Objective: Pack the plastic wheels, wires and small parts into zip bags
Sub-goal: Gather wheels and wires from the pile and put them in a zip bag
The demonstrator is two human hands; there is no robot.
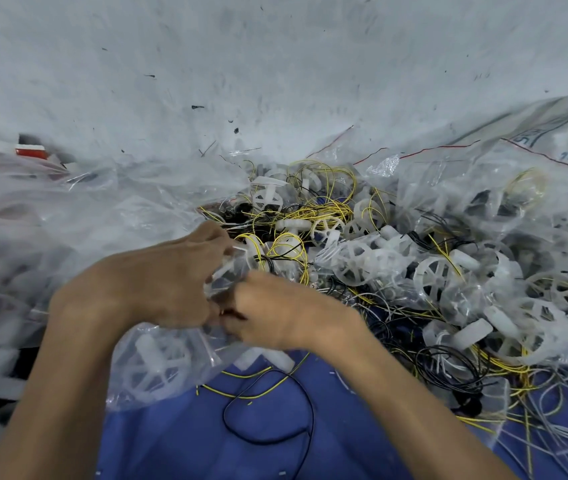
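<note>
A clear zip bag (157, 368) with a white spoked plastic wheel inside hangs between my hands, above a blue cloth (206, 438). My left hand (157, 282) grips the bag's upper edge with curled fingers. My right hand (286, 313) pinches the same edge from the right, close against the left hand. Just beyond the hands lies a heap of white wheels (435, 271), yellow wires (317, 206) and black wires (448, 368). What the fingertips hold besides the bag is blurred.
Crumpled clear plastic bags (67, 209) pile up on the left. Filled zip bags with red seal lines (483, 188) lie at the back right. A loose black wire loop (275, 410) and yellow wire pieces lie on the blue cloth. A pale wall (275, 64) stands behind.
</note>
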